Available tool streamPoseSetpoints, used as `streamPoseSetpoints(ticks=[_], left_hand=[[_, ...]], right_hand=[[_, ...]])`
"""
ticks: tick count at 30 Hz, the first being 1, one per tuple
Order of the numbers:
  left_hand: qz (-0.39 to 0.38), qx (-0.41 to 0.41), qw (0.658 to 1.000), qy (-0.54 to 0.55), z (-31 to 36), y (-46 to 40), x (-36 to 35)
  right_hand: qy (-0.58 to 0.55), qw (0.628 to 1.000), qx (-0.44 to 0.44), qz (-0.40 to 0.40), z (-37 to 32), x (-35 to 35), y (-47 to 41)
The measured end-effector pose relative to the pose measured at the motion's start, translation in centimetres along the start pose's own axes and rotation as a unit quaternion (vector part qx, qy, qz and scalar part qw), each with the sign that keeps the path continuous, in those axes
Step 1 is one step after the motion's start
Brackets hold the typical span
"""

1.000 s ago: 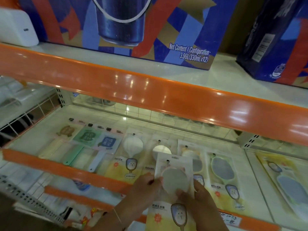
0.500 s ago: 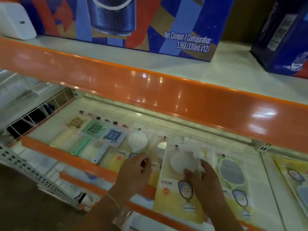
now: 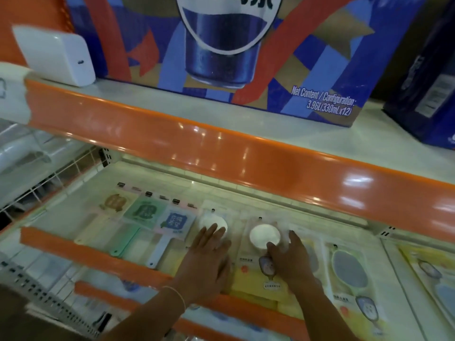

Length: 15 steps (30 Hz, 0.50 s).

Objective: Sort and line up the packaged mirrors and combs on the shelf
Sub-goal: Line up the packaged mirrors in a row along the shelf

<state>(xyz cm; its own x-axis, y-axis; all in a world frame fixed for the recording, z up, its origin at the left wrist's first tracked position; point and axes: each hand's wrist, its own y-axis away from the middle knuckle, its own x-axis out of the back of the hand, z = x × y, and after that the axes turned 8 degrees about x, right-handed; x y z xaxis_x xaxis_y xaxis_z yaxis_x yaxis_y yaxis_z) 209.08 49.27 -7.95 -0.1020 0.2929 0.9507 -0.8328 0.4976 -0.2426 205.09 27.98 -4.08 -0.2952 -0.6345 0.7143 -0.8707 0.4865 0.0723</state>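
Orange-edged shelf [image 3: 93, 254] under a soda carton [image 3: 221, 45] carries the row. Right hand [image 3: 290, 259] presses a white mirror pack [image 3: 264, 236] flat with spread fingers; left hand [image 3: 209, 252] lies open, fingers straight, on the neighbouring pack [image 3: 213, 223]. Three combs [image 3: 145, 212] sit aligned to the left, grey mirrors [image 3: 349, 269] to the right. Sorting looks nearly done; squaring these two packs seems to remain.

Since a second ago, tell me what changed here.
The white round mirror pack went from being held up in both hands down flat into the row. The left hand let go and now lies flat on the neighbouring white mirror pack. The right hand stays on it. The three square mirrors stayed put.
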Motion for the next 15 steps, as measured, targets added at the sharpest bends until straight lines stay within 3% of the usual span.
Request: streamPoseSetpoints(ticks=[2, 8, 15], left_hand=[[-0.016, 0.0, 1.0, 0.011, -0.2, 0.0, -0.3], [-0.024, 0.013, 1.0, 0.001, -0.8, -0.3, -1.1], [-0.027, 0.022, 0.999, 0.03, -0.7, -0.3, -1.3]], right_hand=[[0.036, 0.999, -0.001, 0.002, -0.3, -0.5, 0.5], [0.233, 0.965, 0.112, 0.053, 0.3, -2.3, 3.1], [0.312, 0.935, 0.166, -0.008, 1.1, -4.8, 4.8]])
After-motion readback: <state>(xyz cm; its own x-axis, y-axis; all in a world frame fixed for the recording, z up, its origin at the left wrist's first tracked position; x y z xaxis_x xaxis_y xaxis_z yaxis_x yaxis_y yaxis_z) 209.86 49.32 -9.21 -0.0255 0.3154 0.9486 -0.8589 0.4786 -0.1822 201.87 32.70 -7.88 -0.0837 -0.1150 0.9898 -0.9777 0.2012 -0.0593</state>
